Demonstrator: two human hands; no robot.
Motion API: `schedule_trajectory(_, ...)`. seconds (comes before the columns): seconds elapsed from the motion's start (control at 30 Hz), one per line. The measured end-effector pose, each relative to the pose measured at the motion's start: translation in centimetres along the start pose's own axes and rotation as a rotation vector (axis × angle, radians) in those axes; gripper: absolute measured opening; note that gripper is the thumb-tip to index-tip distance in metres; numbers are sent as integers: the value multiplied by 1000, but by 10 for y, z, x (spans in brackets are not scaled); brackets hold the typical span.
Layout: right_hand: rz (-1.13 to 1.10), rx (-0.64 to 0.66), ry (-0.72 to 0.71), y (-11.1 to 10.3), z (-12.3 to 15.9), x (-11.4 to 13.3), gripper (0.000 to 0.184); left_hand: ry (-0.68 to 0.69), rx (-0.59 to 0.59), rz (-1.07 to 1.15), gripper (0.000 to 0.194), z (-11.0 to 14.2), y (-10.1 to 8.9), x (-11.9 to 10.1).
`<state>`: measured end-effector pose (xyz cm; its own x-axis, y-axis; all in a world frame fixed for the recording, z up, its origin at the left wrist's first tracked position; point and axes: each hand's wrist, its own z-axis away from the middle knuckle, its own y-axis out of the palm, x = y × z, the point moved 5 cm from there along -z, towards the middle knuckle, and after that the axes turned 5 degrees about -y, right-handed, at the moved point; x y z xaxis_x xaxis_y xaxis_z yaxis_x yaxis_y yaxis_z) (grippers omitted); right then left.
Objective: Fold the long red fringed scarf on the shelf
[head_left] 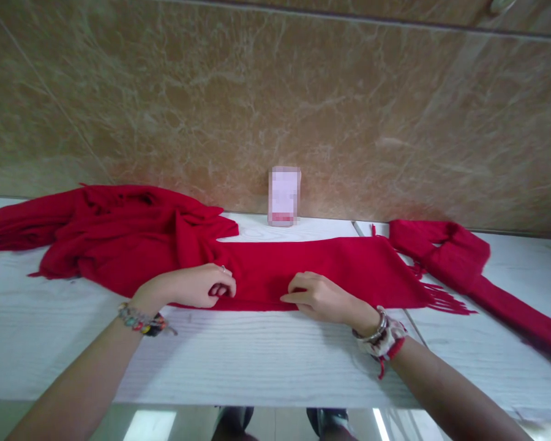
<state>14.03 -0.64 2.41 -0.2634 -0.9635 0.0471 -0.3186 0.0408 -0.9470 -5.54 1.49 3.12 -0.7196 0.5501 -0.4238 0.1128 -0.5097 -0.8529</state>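
Forearms (85,380) span the bench (257,361) from its front edge; the red scarf (266,260) lies beneath left hand (211,285) and right hand (319,297), grips narrow, whether pinching I can't tell.

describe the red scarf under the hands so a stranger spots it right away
Start from the brown marbled tile wall and the white wood-grain tabletop below it. The red fringed fabric scarf lies across the middle, left hand and right hand near its front edge. Unlike the narrow folded red fabric strip at right, it spreads broad and flat, ending in fringe.
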Motion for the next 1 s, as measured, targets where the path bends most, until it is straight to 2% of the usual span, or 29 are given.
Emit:
schedule_trajectory(0.17, -14, -31, 2, -5, -1, 1, 30, 24, 26, 70, 42, 5, -2, -3)
schedule_trajectory(0.3, -77, 71, -26, -2, -2, 5, 32, -32, 8, 18, 41, 6, -1, 2)
schedule_trajectory(0.4, -139, 129, 3, 1, -1, 5, 34, -25, 0, -51, 27, 4, 0, 2)
schedule_trajectory(0.47, -187, 139, 32, 2, 0, 4, 34, -10, -122, -140, 17, 0, -4, -2)
schedule_trajectory(0.57, -257, 149, 51, 4, 2, 1, 33, -12, -386, -298, 27, -9, -8, -8)
schedule_trajectory(0.63, -297, 156, 59, 6, 2, -1, 32, 7, -418, -353, 32, -16, 0, -10)
schedule_trajectory(0.7, -337, 156, 70, 7, 2, -3, 32, 5, -345, -369, 37, -23, 12, -7)
schedule_trajectory(0.77, -376, 154, 83, 7, 2, -5, 30, -80, -272, -380, 41, -25, 21, 2)
schedule_trajectory(0.83, -406, 149, 93, 6, 1, -7, 29, -233, -242, -394, 44, -23, 23, 14)
schedule_trajectory(0.93, -428, 140, 101, 4, -1, -7, 28, -428, -305, -434, 45, -18, 18, 26)
schedule_trajectory(1.0, -431, 135, 100, 4, -2, -7, 27, -436, -393, -476, 44, -19, 14, 23)
